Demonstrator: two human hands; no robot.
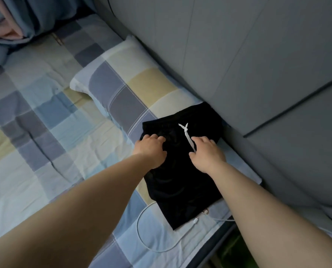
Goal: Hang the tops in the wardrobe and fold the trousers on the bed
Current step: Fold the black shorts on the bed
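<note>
A pair of black trousers [180, 167] is seen lying folded on the bed [45, 132], close to the grey wall [257, 64] and just below the checked pillow [122, 89], with its top edge overlapping the pillow's corner. The white drawstring [188, 136] is left showing on top, near the waistband end. The left hand [151, 149] is laid on the left side of the bundle with the fingers bent over the cloth at its edge; whether the cloth is actually pinched cannot be told. The right hand [207, 153] is rested palm down on the right side, fingers spread and fairly straight, one fingertip beside the drawstring. The hands seem to be placed this way so that the fold is pressed flat and kept from springing open, and perhaps so that the bundle can be squared against the pillow. A white cable [142, 235] is seen running in a loop across the sheet and passing under the lower end of the trousers. No tops and no wardrobe are shown here. The folding of this pair is judged nearly complete.
</note>
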